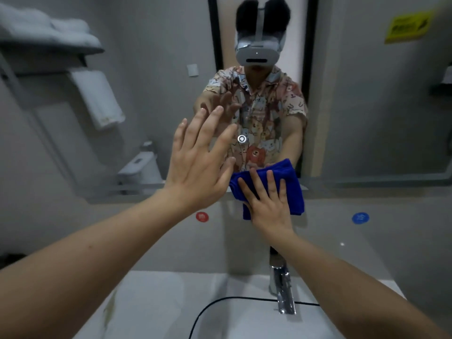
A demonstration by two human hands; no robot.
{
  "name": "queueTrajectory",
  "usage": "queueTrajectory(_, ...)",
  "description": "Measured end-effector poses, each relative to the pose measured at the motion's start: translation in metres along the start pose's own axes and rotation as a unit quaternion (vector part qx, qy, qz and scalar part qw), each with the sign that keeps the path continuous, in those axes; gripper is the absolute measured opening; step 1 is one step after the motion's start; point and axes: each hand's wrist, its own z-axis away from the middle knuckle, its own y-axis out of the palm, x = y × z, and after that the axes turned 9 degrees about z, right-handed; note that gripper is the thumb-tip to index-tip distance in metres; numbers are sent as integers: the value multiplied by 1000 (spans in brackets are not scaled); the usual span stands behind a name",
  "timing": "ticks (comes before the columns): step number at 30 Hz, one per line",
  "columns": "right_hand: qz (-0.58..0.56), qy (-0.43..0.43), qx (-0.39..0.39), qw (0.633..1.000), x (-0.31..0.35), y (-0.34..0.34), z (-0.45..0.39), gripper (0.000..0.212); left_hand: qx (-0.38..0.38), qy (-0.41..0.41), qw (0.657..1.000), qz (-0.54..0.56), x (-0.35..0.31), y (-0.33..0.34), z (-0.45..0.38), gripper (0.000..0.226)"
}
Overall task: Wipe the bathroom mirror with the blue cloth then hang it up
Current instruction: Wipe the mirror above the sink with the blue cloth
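Hands: two, both bare, both reaching forward.
Left hand [198, 165]: flat and up near the mirror [367, 106], fingers spread wide, holding nothing. I cannot tell if it touches the glass.
Right hand [267, 204]: palm flat on the cloth, fingers spread a little, pushing it against the wall.
Cloth [278, 182]: one, blue and folded. It sits at the bottom edge of the mirror, part on the glass and part on the gray wall below.
Mirror: one, big, with the person's patterned shirt showing in it.
Round stickers: two on the wall under the mirror, one red [202, 216] and one blue [360, 218].
Tap [281, 287]: one, shiny, under the right arm.
Sink [159, 304]: one, white. Nothing shows inside it.
Towels: white ones seen in the mirror, some stacked [46, 28] on a rack, one hanging [97, 99] below.
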Motion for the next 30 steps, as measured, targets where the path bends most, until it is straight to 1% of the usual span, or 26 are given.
queueTrajectory(2,-3,-9,-9,1000,12,-2,-9,104,4,-11,1000,-3,17,-7,11,60)
queueTrajectory(6,-8,-12,-13,1000,14,-8,-19,108,4,-34,999,0,45,-21,24,60)
queueTrajectory(8,-2,18,-39,999,3,-13,-27,94,-1,-38,999,4,57,-28,26,60)
queueTrajectory(10,-7,88,-58,994,-17,-22,-39,74,-8,-44,999,8,65,-35,24,60)
queueTrajectory(12,-20,138,-49,989,-40,-36,-52,64,-14,-54,998,10,67,-41,19,60)
queueTrajectory(13,-25,141,-42,989,-52,-44,-59,62,-16,-58,998,13,66,-43,16,60)
queueTrajectory(16,-19,129,-21,991,-81,-69,-79,63,-28,-56,998,30,54,-47,-3,60)
queueTrajectory(21,35,122,35,991,-132,-106,-123,75,-65,-37,995,65,13,-51,-55,63)
queueTrajectory(23,55,104,31,993,-157,-120,-142,79,-85,-20,993,75,-3,-53,-77,62)
queueTrajectory(26,70,80,0,994,-191,-141,-171,82,-106,-2,991,84,-24,-53,-107,62)
queueTrajectory(30,63,100,-23,993,-234,-173,-214,83,-131,6,987,97,-52,-47,-147,63)
